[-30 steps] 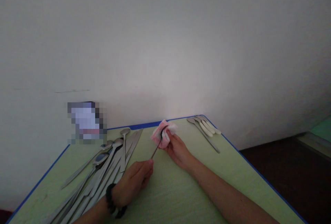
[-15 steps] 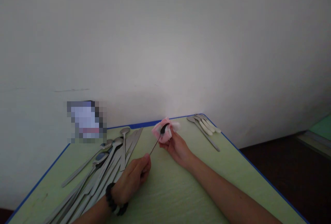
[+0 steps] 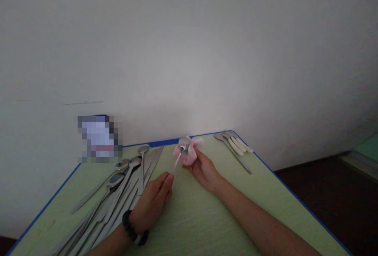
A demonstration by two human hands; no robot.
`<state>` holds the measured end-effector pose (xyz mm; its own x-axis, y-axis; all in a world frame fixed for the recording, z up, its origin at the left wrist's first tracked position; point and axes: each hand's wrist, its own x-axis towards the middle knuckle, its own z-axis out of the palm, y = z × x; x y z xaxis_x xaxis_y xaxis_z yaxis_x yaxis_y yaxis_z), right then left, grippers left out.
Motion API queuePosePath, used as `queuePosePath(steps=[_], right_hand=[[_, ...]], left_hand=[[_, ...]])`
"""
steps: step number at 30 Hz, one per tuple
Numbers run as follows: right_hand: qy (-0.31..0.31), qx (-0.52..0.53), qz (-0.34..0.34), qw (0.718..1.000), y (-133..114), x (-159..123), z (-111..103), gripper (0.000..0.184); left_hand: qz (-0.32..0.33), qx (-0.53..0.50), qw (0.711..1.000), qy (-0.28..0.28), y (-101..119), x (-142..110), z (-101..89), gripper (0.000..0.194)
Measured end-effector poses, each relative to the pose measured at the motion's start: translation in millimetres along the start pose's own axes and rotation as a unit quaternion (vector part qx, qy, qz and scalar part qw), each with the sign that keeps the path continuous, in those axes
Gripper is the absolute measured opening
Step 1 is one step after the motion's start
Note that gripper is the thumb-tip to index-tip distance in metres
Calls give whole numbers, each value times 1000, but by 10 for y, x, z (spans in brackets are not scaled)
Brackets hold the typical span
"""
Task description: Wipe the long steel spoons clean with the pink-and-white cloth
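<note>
Head view: the spoon now shows its bowl broadside; the left hand grips its handle, the right hand a pink-white cloth.

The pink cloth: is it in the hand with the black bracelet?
No, the pink cloth is in the right hand, whose wrist is bare.

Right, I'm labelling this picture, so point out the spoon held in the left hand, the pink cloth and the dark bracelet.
Held spoon (image 3: 183,141): head view, on its bowl.
Pink cloth (image 3: 191,158): head view, on its lower folds.
Dark bracelet (image 3: 127,223): head view, on its beads.
</note>
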<state>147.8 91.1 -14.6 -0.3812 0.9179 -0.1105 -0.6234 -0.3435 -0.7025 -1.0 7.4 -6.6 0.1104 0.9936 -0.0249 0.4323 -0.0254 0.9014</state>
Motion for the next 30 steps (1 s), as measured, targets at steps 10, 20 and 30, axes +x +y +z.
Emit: queuePosePath(steps=[10, 20, 30], right_hand=[[-9, -29, -23, 999, 9, -4, 28, 30], [-61, -78, 1, 995, 49, -26, -14, 20], [-16, 49, -25, 998, -27, 40, 29, 25]], left_hand=[[32, 111, 993, -40, -52, -10, -1, 35], [43, 144, 988, -29, -9, -28, -2, 35], [63, 203, 975, -67, 36, -44, -14, 36]])
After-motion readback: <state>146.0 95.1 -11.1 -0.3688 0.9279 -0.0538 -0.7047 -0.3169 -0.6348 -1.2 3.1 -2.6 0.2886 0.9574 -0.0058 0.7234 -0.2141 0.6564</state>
